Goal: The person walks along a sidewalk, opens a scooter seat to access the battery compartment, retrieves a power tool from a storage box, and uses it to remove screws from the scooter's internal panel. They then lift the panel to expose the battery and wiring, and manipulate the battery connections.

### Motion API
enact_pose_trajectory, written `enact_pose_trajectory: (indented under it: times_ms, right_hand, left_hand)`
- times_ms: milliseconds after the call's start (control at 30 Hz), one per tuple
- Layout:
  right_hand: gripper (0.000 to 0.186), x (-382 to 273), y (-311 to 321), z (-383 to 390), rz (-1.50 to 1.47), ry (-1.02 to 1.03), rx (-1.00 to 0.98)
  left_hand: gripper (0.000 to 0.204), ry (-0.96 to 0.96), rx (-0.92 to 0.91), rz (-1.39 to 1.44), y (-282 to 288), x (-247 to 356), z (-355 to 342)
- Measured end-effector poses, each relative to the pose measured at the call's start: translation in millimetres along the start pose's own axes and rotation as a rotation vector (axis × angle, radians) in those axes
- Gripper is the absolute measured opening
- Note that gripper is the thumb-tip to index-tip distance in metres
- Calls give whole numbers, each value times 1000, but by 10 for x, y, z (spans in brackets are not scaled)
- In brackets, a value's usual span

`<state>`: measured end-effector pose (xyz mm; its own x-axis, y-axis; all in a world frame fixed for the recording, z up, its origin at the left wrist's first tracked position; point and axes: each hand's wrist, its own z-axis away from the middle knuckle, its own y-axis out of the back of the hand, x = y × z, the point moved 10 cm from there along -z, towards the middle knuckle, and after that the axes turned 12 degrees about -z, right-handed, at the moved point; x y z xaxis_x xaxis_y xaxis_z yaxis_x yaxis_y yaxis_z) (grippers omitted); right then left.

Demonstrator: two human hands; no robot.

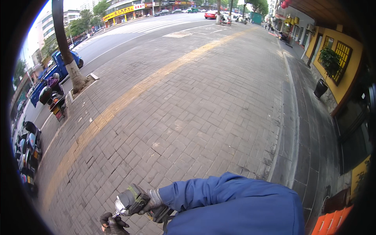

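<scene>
A cordless impact driver point(124, 201) with a silver nose and a dark green and black body is held near the lower edge. My right hand point(153, 199), in a grey glove, is closed round its grip, and the blue sleeve point(211, 192) reaches in from the right. The battery end point(161, 214) shows below the wrist. At the nose's tip, my left hand point(112, 226) in a dark glove has its fingers bent about the short metal bit point(115, 215). The lower part of the left hand is cut off by the picture's edge.
Grey paving point(188, 129) with a yellow tactile strip point(137, 90) runs ahead. Parked scooters point(29, 149), a tree point(74, 74) and a blue cargo vehicle point(58, 66) line the left. On the right are a stone step point(291, 129), a potted plant point(321, 88) and an orange object point(333, 222).
</scene>
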<state>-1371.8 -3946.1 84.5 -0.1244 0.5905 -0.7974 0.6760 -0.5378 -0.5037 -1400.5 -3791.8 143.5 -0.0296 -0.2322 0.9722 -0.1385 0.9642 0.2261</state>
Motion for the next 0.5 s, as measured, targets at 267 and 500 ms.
enact_pose_trajectory:
  times_ms: [267,500]
  right_hand:
    - [60,-108,103,-234,-111,-121,173]
    - [58,195,530,-421,-412,-179,263]
  left_hand:
    - [46,-75,-67,12,-57,98,-412]
    - [54,-14,15,-5,9,-23,-711]
